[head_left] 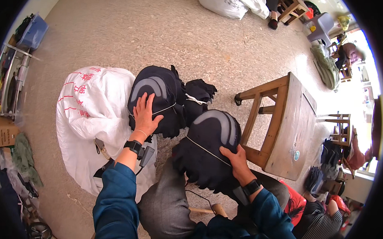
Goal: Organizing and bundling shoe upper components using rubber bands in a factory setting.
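My left hand [145,117] lies with fingers spread on a bundle of dark navy cloth pieces [167,87]. A grey curved band marks its top, and a thin pale cord runs around it. In my right hand [237,164] is a second, similar bundle [205,156], gripped at its right edge with the thumb on top. This one is also tied with a cord and hangs over my lap. Between and behind them, a smaller dark bundle [197,94] with a white tie sits on the floor. My right fingers are hidden beneath the cloth.
A white sack [97,112] with red print stands left of the bundles. To the right is a wooden bench [290,127]. Another white sack [225,5] lies at the far side, near a person's foot [273,23]. Someone in stripes [322,227] sits at lower right.
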The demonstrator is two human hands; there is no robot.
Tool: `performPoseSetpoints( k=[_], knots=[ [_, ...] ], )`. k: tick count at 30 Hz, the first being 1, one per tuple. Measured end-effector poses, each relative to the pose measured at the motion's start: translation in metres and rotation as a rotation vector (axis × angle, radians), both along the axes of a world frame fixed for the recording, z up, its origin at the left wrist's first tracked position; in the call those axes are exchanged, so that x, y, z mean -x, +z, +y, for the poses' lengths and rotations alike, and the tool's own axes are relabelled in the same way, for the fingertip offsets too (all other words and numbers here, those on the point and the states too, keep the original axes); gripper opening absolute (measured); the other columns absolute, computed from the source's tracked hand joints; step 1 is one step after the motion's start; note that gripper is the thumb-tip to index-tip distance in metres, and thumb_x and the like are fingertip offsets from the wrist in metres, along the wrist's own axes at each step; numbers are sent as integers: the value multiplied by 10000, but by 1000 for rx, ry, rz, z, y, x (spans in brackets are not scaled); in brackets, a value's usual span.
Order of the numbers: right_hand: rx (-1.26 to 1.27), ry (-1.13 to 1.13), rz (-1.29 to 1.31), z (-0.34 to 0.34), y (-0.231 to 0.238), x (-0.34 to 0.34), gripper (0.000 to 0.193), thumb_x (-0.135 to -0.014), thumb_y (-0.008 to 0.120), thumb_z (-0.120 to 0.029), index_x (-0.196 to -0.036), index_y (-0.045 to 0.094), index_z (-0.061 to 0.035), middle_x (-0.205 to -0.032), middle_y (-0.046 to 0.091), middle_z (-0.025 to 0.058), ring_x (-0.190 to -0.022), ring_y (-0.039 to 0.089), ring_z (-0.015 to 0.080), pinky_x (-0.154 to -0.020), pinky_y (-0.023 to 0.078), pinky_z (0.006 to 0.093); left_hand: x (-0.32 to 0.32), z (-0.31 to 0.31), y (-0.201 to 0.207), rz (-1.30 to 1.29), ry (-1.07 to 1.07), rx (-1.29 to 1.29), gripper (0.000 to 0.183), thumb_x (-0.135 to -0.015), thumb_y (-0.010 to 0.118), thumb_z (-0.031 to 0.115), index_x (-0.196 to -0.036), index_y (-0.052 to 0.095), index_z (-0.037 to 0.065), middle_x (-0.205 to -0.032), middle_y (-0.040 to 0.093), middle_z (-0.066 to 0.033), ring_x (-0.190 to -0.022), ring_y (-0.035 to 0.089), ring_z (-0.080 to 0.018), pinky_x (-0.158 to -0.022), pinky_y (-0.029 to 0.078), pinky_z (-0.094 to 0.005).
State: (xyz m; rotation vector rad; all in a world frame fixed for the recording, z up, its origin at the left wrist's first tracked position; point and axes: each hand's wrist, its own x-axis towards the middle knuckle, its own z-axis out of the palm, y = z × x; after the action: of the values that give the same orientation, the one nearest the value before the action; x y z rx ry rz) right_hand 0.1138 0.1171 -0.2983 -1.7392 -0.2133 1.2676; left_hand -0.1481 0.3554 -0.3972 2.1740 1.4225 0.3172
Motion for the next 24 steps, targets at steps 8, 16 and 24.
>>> performPoseSetpoints(
  k=[8,16,24],
  knots=[
    [-225,126,26,61,42,-11,548,-810,825,-161,-1250,580,55,-1157,684,128,-1009,660,193,-914,531,325,14,6,-10,-59,-59,-1,938,-758,806,276,-1544,296,248,-1617,230,-101,-1498,190,-386,-1172,188,-614],
    [-346,-32,134,83,44,7,494,-847,774,-130,-1270,579,36,-1172,679,120,-1021,660,185,-921,534,327,30,38,17,-451,-12,314,753,-854,739,228,-1512,394,103,-1529,399,-96,-1376,419,-254,-1136,312,-401],
    [-272,254,134,69,30,23,583,-843,820,-177,-1320,562,37,-1225,661,100,-1093,614,158,-976,499,310,22,-1,85,-531,-113,654,834,-810,825,212,-1493,398,-5,-1476,475,-69,-1312,477,-172,-1099,388,-340]
  ],
)
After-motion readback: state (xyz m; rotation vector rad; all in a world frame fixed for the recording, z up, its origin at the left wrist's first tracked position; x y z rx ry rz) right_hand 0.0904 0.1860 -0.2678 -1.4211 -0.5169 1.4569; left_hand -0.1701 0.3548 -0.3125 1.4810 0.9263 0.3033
